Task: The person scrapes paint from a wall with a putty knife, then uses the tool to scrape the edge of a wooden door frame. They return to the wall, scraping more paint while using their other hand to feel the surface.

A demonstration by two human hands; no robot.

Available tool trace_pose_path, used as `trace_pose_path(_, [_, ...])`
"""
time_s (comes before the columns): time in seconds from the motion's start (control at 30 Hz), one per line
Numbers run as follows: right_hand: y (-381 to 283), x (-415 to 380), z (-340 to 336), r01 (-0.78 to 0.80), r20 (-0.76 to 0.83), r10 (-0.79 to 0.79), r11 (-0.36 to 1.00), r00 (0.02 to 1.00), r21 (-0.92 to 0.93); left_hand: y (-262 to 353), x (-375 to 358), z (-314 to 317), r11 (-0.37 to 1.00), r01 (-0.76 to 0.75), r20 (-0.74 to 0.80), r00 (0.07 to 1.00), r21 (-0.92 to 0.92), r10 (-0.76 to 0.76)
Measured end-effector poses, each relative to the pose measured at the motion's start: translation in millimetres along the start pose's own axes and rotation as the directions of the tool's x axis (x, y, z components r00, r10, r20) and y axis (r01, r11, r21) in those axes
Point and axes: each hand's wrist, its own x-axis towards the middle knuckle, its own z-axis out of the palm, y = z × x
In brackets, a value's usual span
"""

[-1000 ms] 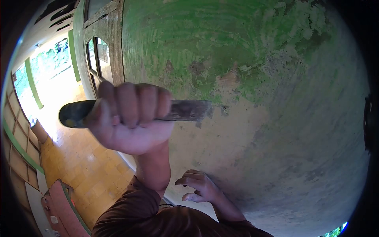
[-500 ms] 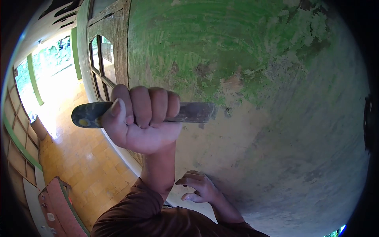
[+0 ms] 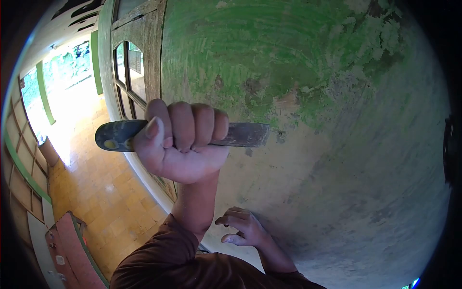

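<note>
My left hand [image 3: 185,142] is closed in a fist around a scraper [image 3: 248,134], raised in front of the wall. The tool lies nearly level: its dark handle with yellow spots sticks out to the left, and its flat, worn metal blade points right. The blade's tip overlaps the wall [image 3: 308,159] near the lower border of the green paint. Lower down, my right hand [image 3: 243,227] is by the bare plaster, fingers apart and slightly bent, with nothing in it. Pale dust shows on its thumb and fingers.
Flaking green paint [image 3: 269,53] covers the upper wall. On the left are a wooden window frame [image 3: 153,58] with glass panes, a yellow tiled floor [image 3: 113,207], a reddish piece of furniture [image 3: 72,248] and a brown cylindrical container [image 3: 48,151].
My left hand and the scraper have shifted slightly right and up. The surroundings at left have moved a little in view; my right hand stays in place.
</note>
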Motion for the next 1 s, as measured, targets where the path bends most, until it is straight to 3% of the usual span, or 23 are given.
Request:
trace_pose_path(0.13, [-1.5, 0.2, 0.9, -0.002, -0.017, 0.002, 1.000, 1.000, 0.001, -16.1, -10.6, 2.4, 0.994, 0.106, -0.001, 0.994, 0.000, -0.106])
trace_pose_path(0.3, [-0.3, -0.4, 1.3, -0.004, -0.009, 0.004, 1.000, 1.000, -0.006, -9.9, -8.1, -1.4, 0.999, 0.037, -0.121, 0.992, -0.038, -0.041])
trace_pose_path(0.63, [-0.1, -0.1, 3.5, -0.002, -0.010, 0.002, 1.000, 1.000, -0.023, -15.9, -7.3, -7.1, 0.997, 0.070, -0.005, 0.998, 0.012, -0.070])
trace_pose_path(0.8, [-1.1, 2.2, 2.9, 0.002, -0.010, -0.002, 0.999, 1.000, -0.054, -9.1, -1.0, -6.4, 0.998, 0.006, -0.044, 0.999, -0.055, -0.008])
trace_pose_path(0.87, [-1.3, 1.4, 3.1, 0.003, -0.003, -0.003, 0.998, 1.000, -0.060, -27.1, -10.8, -2.8, 0.977, 0.173, 0.003, 0.985, -0.124, -0.174])
trace_pose_path(1.0, [-1.7, 0.5, 3.6, -0.003, -0.030, 0.003, 0.999, 1.000, -0.033, -10.9, -0.7, -2.7, 0.999, 0.033, -0.040, 0.999, -0.041, -0.035])
